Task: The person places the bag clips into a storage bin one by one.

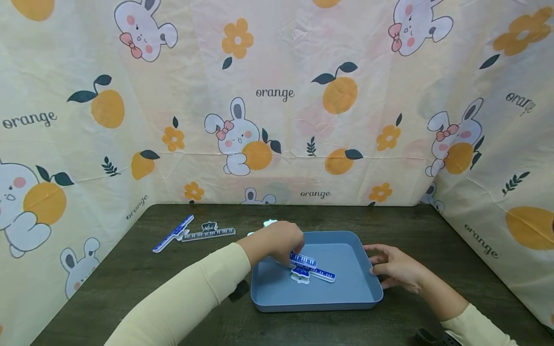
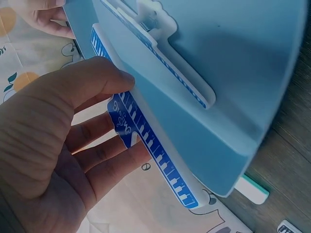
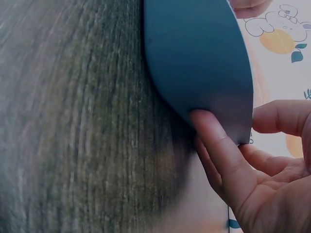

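My left hand [image 1: 290, 242] is over the blue-grey tray [image 1: 318, 306]. It pinches a blue-and-white bag clip [image 2: 154, 148] with a piano-key pattern, thumb on one side and fingers behind its handle. Another blue-and-white clip [image 1: 324, 275] lies inside the tray, just under the held one; its clamp handle shows in the left wrist view. At the tray's right side, my right hand [image 1: 400, 268] touches the outer wall with extended fingers. The right wrist view shows fingertips [image 3: 206, 119] against that wall [image 3: 204, 63].
On the dark wooden table [image 1: 108, 307], left of the tray, lie a blue clip [image 1: 173, 234] and a black-and-white clip [image 1: 209, 234]. A pale green-and-white clip [image 1: 270, 222] is partly hidden behind the left forearm. A printed cloth [image 1: 285, 120] hangs behind and along both sides.
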Motion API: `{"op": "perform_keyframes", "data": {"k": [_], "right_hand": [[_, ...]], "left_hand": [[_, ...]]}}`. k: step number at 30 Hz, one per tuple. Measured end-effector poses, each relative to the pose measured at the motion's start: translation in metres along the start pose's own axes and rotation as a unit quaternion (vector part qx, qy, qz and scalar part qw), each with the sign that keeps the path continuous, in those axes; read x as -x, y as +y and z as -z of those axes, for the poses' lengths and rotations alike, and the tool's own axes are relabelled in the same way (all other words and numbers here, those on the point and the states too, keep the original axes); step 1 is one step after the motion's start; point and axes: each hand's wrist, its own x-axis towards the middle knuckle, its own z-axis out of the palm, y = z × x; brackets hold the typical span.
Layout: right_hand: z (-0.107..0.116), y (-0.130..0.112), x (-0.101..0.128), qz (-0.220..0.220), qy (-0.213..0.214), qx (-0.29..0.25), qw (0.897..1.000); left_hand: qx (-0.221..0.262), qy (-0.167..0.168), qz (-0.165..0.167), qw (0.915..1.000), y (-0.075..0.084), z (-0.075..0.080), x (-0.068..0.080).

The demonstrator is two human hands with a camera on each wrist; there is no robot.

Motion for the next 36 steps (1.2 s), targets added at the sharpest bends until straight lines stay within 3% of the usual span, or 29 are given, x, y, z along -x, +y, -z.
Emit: {"op": "perform_keyframes", "data": {"k": [14, 24, 36], "right_hand": [[0.000, 0.000, 0.000, -0.003, 0.006, 0.004, 1.000], [-0.001, -0.001, 0.002, 0.000, 0.003, 0.004, 1.000], [0.000, 0.000, 0.001, 0.001, -0.002, 0.003, 1.000]], "left_hand": [[0.010, -0.002, 0.011, 0.9999, 0.010, -0.001, -0.021], [0.037, -0.027, 0.003, 0.9990, 0.017, -0.009, -0.035], [0.046, -0.038, 0.023, 0.9980, 0.027, -0.016, -0.046]]}}
